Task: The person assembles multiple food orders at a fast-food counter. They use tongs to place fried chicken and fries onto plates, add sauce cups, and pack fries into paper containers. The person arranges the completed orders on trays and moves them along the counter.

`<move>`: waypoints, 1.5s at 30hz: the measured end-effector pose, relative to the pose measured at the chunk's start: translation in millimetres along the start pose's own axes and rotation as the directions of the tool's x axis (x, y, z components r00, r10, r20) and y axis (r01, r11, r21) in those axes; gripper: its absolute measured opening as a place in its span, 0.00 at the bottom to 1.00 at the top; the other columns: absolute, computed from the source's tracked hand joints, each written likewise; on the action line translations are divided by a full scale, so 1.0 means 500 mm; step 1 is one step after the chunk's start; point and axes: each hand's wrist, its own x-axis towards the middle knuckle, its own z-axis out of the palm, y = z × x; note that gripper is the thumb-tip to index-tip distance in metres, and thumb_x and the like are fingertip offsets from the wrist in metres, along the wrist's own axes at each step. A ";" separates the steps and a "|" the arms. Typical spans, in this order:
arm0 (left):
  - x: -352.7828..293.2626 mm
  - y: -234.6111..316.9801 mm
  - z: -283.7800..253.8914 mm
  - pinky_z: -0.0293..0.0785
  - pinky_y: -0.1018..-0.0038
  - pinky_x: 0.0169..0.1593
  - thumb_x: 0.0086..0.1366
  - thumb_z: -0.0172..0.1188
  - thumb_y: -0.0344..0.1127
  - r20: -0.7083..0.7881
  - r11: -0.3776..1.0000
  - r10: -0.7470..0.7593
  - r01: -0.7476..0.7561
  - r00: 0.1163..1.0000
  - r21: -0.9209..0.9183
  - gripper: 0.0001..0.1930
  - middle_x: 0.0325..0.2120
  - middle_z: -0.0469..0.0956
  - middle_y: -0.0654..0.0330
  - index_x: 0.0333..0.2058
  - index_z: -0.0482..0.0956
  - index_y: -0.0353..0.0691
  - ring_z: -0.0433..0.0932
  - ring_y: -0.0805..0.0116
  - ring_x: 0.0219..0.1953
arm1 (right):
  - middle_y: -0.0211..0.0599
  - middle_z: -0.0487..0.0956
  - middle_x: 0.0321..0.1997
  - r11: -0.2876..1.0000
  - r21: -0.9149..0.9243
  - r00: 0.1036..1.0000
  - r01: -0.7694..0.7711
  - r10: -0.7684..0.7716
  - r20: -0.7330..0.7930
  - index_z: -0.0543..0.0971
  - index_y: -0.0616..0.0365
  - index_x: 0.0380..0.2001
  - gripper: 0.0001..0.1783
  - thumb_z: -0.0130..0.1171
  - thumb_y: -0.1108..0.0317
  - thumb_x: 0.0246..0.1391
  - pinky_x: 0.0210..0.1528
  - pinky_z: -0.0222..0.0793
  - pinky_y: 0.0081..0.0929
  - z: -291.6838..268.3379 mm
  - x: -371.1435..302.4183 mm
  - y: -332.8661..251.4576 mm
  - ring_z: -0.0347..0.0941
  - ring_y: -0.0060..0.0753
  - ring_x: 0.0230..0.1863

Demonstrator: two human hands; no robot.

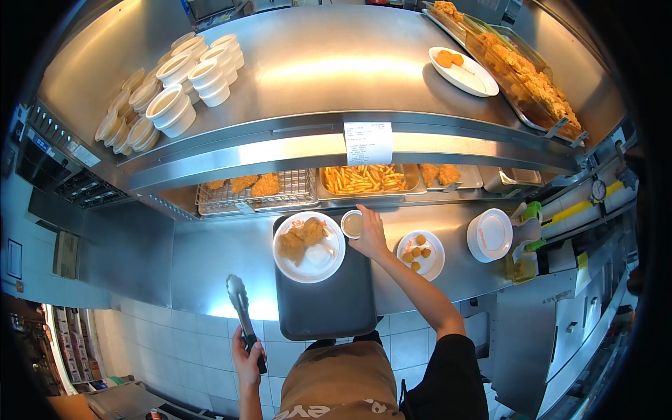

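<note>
My left hand [246, 358] is closed round the black handle of a pair of tongs [240, 304]; their metal heads point up and away, left of the tray. My right hand [369, 234] grips the side of a small white cup of brownish sauce [352, 224], at the far right corner of the black tray [325, 311]. Beside the cup, on the tray's far part, sits a white round plate [285, 269]. It bears pieces of fried chicken [310, 230] and a pale white mound [319, 257].
Right of the tray stand a white bowl [435, 271] of small fried balls and a white plate stack [492, 234]. Behind are a chicken rack [294, 192] and a fries pan [364, 180]. The shelf above holds stacked lidded cups [171, 112], an oval plate [479, 82] and a receipt [369, 143].
</note>
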 end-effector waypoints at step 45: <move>0.209 0.171 0.192 0.75 0.74 0.36 0.65 0.60 0.31 0.433 0.949 0.272 -0.166 0.859 -0.268 0.22 0.36 0.78 0.56 0.54 0.63 0.38 0.78 0.70 0.32 | 0.35 0.78 0.48 0.274 0.958 0.931 -0.089 0.364 -0.017 0.70 0.65 0.57 0.22 0.58 0.74 0.61 0.50 0.73 0.24 -0.138 -0.095 -0.389 0.75 0.24 0.47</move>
